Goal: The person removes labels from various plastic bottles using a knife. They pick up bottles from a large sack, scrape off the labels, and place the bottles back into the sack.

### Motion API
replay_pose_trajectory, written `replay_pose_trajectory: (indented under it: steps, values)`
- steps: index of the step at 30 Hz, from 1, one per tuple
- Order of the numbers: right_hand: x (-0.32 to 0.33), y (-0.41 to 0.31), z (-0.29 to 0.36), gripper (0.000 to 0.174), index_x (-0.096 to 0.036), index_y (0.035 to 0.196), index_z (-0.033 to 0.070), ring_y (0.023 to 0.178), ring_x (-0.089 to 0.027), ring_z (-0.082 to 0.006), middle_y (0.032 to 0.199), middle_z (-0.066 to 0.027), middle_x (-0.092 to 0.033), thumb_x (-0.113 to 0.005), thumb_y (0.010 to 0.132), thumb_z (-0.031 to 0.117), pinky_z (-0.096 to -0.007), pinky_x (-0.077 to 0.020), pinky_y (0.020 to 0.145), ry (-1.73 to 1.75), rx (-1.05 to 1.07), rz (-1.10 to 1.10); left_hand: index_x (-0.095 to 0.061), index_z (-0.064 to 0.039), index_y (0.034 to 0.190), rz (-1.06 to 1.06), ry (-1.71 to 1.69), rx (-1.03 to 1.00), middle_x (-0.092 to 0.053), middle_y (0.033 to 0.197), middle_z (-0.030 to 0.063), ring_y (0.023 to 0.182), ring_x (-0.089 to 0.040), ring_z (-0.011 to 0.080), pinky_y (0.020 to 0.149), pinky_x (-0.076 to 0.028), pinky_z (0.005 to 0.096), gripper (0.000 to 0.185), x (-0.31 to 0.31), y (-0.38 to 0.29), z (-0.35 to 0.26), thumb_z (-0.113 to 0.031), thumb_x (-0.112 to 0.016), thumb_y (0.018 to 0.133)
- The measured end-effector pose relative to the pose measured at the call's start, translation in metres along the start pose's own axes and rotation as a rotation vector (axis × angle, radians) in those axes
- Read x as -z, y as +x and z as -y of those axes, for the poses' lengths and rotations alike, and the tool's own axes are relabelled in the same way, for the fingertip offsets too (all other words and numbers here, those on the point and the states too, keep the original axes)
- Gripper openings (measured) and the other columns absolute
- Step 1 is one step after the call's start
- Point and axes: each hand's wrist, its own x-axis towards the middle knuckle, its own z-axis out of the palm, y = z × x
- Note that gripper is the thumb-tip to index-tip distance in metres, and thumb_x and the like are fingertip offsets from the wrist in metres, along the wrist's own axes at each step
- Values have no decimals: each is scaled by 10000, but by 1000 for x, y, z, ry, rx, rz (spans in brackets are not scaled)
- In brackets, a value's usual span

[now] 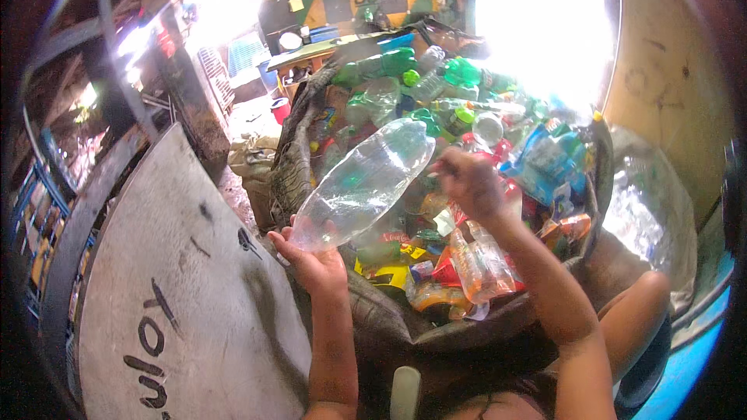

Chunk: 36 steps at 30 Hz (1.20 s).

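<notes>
A large clear plastic bottle (367,184), without a label, lies tilted across my left hand (318,256), which grips its lower left end. The lobed base points to the upper right. Just beyond that base is my right hand (470,181), blurred, its fingers curled and apart from the bottle; nothing shows in them. Below both hands a big dark sack (397,315) stands with its mouth wide, heaped with used plastic bottles. Among them are green bottles (400,61), a bottle with an orange label (467,268) and a crumpled blue wrapper (545,154).
A whitish board (192,280) with black lettering rises close on the left. A clear bag (648,216) of bottles stands at the right, beside a wooden panel (665,70). At the back are a table (315,52) and a red bucket (281,109). A pale rounded strip (405,391) shows near my lap.
</notes>
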Motion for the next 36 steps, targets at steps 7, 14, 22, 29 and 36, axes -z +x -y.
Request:
replay_pose_trajectory:
  steps: [7, 14, 22, 29, 36]
  values:
    - [86, 16, -32, 934, -443, 1437, -40, 1280, -557, -341, 1368, -245, -570, -691, 831, 626, -425, -444, 1067, -285, -428, 187, -536, -206, 1056, 96, -55, 152, -604, 1228, 15, 1212, -529, 242, 1043, -366, 590, 417, -8, -21, 6, -601, -588, 934]
    - [115, -30, -28, 919, -532, 1351, 0, 584, -539, -117, 920, -90, -580, -750, 747, 658, -305, -439, 462, 447, -629, 290, -584, -156, 1054, 208, 85, 169, -634, 1164, 55, 1164, -567, 241, 1007, -428, 590, 530, -15, -45, 23, -667, -516, 935]
    - [162, -94, -30, 683, -612, 1260, 51, 497, -497, -84, 959, -66, -633, -737, 816, 555, -244, -381, 449, 603, -993, 415, -569, -5, 809, 579, 1104, -927, -567, 721, 93, 619, -555, 242, 592, -456, 368, 708, -3, -38, 16, -654, -354, 995]
    - [179, -126, -8, 753, -597, 1294, 21, 753, -639, -126, 1103, -118, -660, -766, 787, 551, -251, -478, 600, 643, -926, 258, -515, -2, 741, 743, 1227, -839, -515, 661, 96, 573, -499, 227, 542, -390, 378, 593, -10, -44, 8, -499, -369, 1030]
    - [211, -130, 0, 812, -529, 1394, 29, 1142, -588, -293, 1241, -186, -623, -750, 811, 550, -382, -460, 986, 189, -595, -183, -616, -24, 1035, 806, 1065, -333, -538, 796, 29, 680, -539, 106, 576, -413, 243, 670, -19, -63, 29, -653, -389, 996]
